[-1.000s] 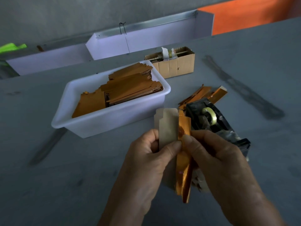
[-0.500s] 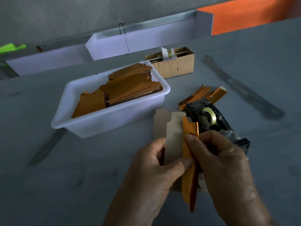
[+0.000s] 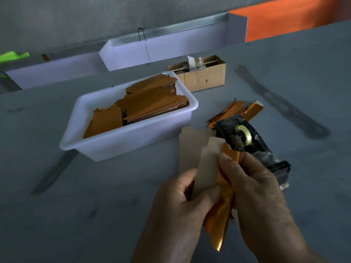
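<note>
- Head view, and both hands are on 1 card blank (image 3: 208,168). Its beige face is towards us and its orange foil side trails below, held up off the tabletop (image 3: 76,205) right between the 2 sets of fingers.
- Left hand (image 3: 176,205): the fingers are curled round the blank's left edge and the thumb is pressed across the beige panel, a firm pinch.
- Right hand (image 3: 256,190): the fingers (image 3: 226,162) are clamped on the orange flap up by the notched top. The thumb is hidden behind the card, but this hand is plainly grasping the blank too.
- This looks like folding the blank along its crease into a sleeve. To do it well, the left thumb should pin the beige panel flat while the right fingers run down the crease from top to bottom.
- The tabs at the top want lining up before pressing hard, because a skewed start would likely carry down the whole fold.
- That foil looks easy to wrinkle, so I'd go with light, even pressure and no twisting.
- The tape dispenser (image 3: 252,147) sits just beyond the right fingers, near the knuckles, a short reach for a strip and easy to bump.
- The white tub (image 3: 129,137) of flat orange blanks lies beyond and left of the left fingers, well apart.
- Loose orange pieces (image 3: 233,111) lie past the dispenser.
</note>
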`<state>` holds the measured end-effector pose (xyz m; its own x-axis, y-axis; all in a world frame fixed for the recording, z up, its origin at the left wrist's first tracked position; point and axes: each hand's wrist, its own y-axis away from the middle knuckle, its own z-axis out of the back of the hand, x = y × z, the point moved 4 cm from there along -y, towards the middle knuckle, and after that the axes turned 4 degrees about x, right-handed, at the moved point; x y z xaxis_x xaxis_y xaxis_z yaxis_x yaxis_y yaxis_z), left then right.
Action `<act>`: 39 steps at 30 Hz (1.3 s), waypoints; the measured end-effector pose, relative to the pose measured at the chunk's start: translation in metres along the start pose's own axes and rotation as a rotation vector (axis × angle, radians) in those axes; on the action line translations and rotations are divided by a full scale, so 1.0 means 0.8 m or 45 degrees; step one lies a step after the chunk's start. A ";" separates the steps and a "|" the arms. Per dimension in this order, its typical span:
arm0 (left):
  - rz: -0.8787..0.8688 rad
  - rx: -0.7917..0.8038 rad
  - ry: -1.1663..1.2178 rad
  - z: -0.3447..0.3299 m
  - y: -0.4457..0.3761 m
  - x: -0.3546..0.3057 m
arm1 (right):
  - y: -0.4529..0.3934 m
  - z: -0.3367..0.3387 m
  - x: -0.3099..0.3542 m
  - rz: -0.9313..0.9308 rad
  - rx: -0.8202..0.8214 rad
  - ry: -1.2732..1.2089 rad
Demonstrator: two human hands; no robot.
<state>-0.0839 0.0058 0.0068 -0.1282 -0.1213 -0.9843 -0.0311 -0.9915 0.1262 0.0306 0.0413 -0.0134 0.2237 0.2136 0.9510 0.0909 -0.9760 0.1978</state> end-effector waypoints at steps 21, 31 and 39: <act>-0.345 -0.620 -1.241 -0.012 0.006 -0.022 | 0.002 -0.002 -0.002 -0.074 0.096 0.013; -0.489 -0.730 -0.870 -0.027 0.005 -0.011 | 0.011 -0.003 0.002 0.024 0.063 0.042; -0.605 -0.544 -1.060 -0.022 0.014 -0.026 | 0.005 -0.004 -0.003 -0.024 0.239 -0.232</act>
<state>-0.0642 -0.0033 0.0265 -0.8410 0.1942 -0.5050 0.0752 -0.8823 -0.4646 0.0277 0.0365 -0.0141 0.3899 0.2526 0.8855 0.2712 -0.9505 0.1518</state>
